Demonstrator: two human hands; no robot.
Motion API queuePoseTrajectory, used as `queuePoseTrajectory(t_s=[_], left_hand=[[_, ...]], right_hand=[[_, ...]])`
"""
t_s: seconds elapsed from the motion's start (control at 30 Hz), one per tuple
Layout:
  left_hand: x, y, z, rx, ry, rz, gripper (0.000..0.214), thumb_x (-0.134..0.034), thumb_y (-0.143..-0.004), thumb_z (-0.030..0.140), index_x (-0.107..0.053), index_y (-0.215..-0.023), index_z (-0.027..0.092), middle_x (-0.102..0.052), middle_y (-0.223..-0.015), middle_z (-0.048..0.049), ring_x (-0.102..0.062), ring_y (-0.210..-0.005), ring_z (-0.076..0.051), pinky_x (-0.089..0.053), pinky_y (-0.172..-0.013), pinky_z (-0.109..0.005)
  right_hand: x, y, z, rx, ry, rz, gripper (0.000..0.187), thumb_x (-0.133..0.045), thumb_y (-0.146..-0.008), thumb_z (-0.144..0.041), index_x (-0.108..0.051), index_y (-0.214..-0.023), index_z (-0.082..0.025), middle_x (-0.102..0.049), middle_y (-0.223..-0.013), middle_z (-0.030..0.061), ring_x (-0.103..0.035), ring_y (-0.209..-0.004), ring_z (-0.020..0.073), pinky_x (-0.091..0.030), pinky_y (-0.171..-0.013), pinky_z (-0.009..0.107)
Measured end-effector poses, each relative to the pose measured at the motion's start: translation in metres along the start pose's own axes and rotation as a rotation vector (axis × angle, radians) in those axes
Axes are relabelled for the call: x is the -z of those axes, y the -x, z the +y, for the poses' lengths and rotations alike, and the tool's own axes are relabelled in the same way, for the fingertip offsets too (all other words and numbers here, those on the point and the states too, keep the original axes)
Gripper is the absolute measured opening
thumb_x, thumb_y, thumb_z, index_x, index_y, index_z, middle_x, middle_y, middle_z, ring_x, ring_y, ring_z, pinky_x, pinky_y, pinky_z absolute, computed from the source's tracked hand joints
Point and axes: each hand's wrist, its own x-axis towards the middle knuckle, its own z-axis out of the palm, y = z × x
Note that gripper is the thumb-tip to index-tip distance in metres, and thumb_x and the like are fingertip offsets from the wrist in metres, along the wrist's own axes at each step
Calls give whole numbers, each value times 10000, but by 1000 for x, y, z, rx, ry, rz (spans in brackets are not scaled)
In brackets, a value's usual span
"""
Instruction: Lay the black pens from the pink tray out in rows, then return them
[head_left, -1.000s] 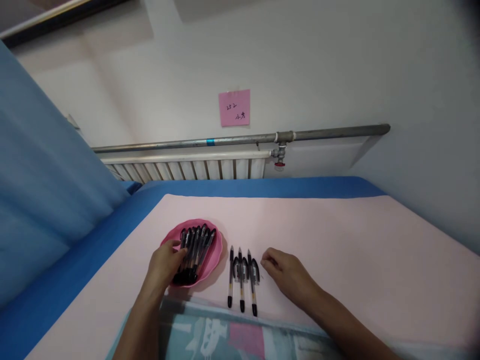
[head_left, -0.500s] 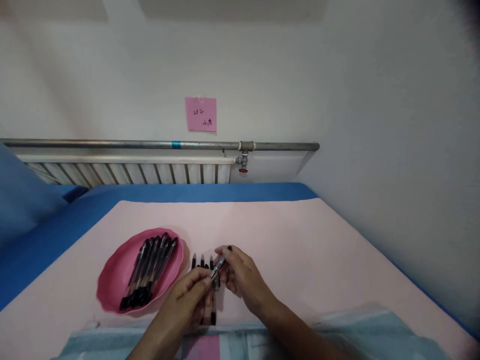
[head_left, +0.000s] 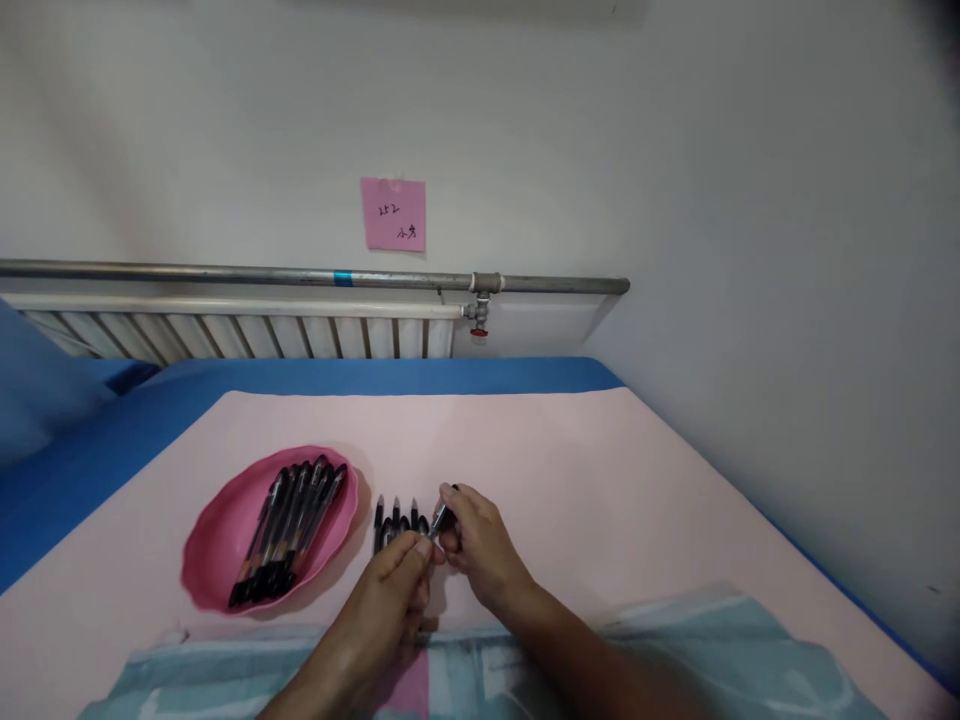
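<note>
One gel pen [head_left: 442, 518] has left the bowl [head_left: 214, 550]; left hand [head_left: 386, 592] and right hand [head_left: 484, 545] both pinch it, lower centre. Uncapping seems underway.

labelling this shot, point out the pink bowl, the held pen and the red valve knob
Pink bowl [head_left: 214, 547]: head view, bare inside, left part
Held pen [head_left: 439, 520]: head view, its visible length
Red valve knob [head_left: 478, 333]: head view, its middle

Dim, soft light greys the wall [head_left: 525, 130], and the upper-right corner is blackened.
</note>
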Motion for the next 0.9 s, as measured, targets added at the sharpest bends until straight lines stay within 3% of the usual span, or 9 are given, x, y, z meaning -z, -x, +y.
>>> queuePoseTrajectory(t_s=[0.13,0.23,0.27,0.4,0.47,0.63,0.77,0.9], left_hand=[[-4,13,0,78,-57,-100,381,-519,-738,581,-523,-751,200,-302,-394,121,-158,-273,-25,-101,-296,-167],[-3,17,0,154,-7,-168,422,-545,-708,610,-536,-787,195,-328,-426,117,-157,-286,-18,-87,-293,-164],[-2,17,1,152,43,-159,416,-551,-714,597,-541,-814,194,-348,-455,113,-154,-304,-12,-85,-302,-159],[4,10,6,44,185,-78,326,-555,-777,495,-543,-884,187,-420,-559,89,-160,-364,3,-83,-342,-146],[5,7,5,20,199,-61,290,-537,-799,474,-529,-857,190,-421,-560,87,-161,-366,1,-77,-346,-145],[1,6,-1,-25,139,-72,257,-509,-823,443,-489,-785,189,-465,-502,82,-247,-310,-12,-153,-323,-149],[-3,8,-2,-81,-12,-104,314,-453,-839,469,-484,-727,178,-525,-479,49,-349,-291,-44,-231,-332,-175],[6,11,9,-161,-267,-62,401,-391,-844,528,-537,-724,175,-570,-559,5,-483,-439,-101,-348,-440,-211]], right_hand=[[27,-17,-23,39,-152,245,318,-544,-726,-449,-373,-625,-201,-419,-459,-68,-280,-333,30,-137,-320,167],[48,-18,-44,87,-168,293,285,-497,-750,-429,-357,-644,-205,-441,-506,-66,-270,-341,25,-130,-321,167],[49,-14,-47,89,-150,274,259,-493,-751,-416,-384,-651,-203,-445,-500,-66,-272,-338,29,-129,-319,169],[29,13,-40,-81,199,-94,157,-527,-737,-330,-496,-676,-188,-404,-409,-85,-258,-302,37,-122,-315,174],[16,22,-33,-127,278,-213,137,-542,-729,-303,-521,-671,-181,-393,-401,-94,-253,-301,30,-148,-320,173],[8,23,-24,-90,314,-204,152,-524,-729,-278,-512,-622,-170,-390,-415,-94,-268,-323,20,-188,-346,168],[10,21,-26,-143,256,-247,142,-524,-705,-260,-478,-604,-172,-454,-461,-75,-280,-339,21,-166,-348,171],[13,15,-27,-100,325,-180,183,-521,-718,-303,-439,-599,-191,-380,-428,-92,-272,-330,36,-173,-338,180]])
